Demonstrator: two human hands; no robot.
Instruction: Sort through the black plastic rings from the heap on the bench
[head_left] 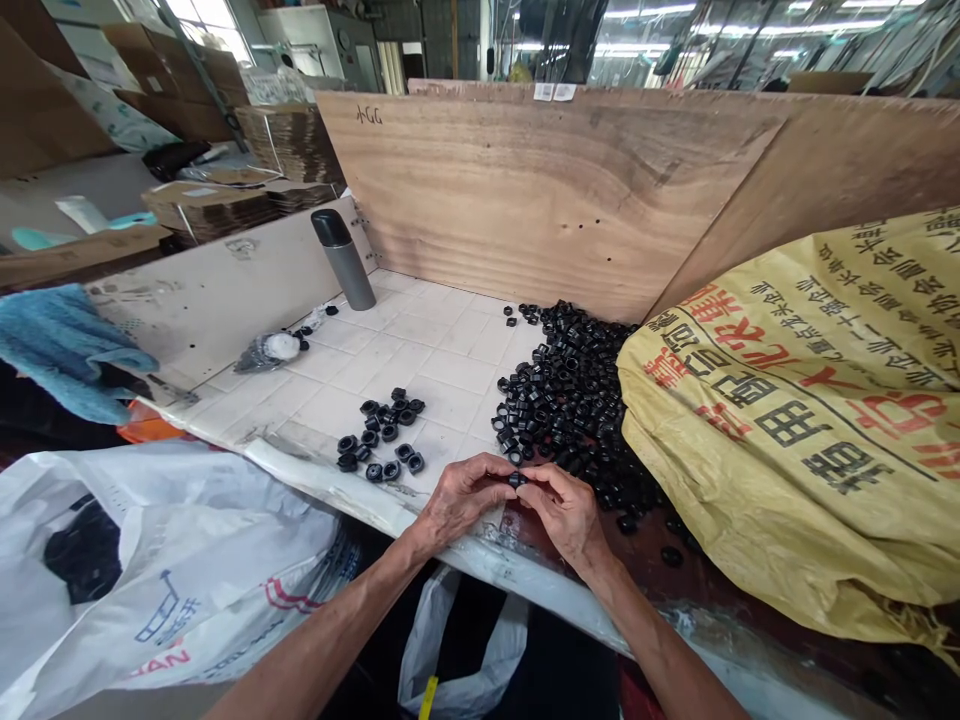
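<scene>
Near the front edge of the table, my left hand and my right hand meet fingertip to fingertip. Both pinch one small black ring-like plastic part between thumbs and forefingers. Just beyond them spreads a large heap of similar black parts, reaching back to the wooden board. To the left of my hands lies a smaller loose group of black parts on the pale tabletop. The fingers cover some of the held part, so its exact shape cannot be made out.
A grey flask stands at the back left, near a clear plastic bag. A yellow woven sack borders the heap on the right. Behind rises a plywood board. White bags hang below the front edge.
</scene>
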